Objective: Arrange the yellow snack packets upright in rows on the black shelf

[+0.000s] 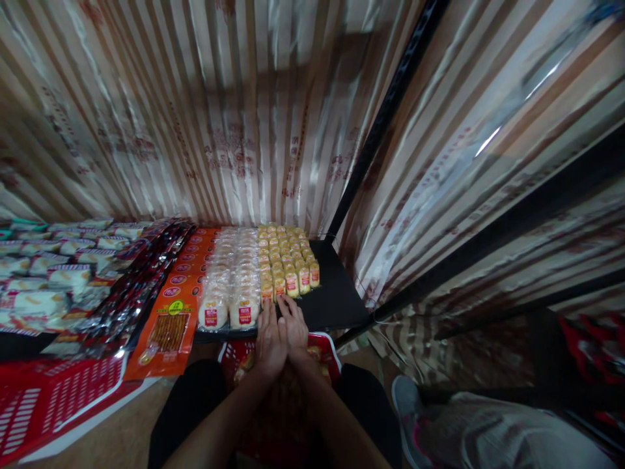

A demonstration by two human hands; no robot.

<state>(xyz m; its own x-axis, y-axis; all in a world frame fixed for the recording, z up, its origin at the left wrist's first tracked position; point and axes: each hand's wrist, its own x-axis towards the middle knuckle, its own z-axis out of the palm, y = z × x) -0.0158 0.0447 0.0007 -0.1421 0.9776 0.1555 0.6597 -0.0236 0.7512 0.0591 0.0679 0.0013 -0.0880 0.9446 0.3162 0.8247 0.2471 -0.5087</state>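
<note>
My left hand (271,337) and my right hand (294,326) are side by side at the shelf's front edge, thumbs close together. Their fingers stretch forward, and the fingertips reach the front ends of small yellow wrapped snacks (291,281) lined up in rows. Neither hand appears to grip anything. Just left of the yellow rows stand two rows of round white wrapped snacks (244,312) with red labels. Below my forearms, between my knees, is a red basket (329,340) with wrapped snacks inside, partly hidden by my arms.
Orange snack packets (170,326), dark shiny packets (146,280) and white packets (71,277) fill the shelf (336,303) leftward. A second red basket (63,397) stands lower left. Black posts (375,130) and a striped curtain (234,117) bound the shelf. Another person's shoe (407,410) is at right.
</note>
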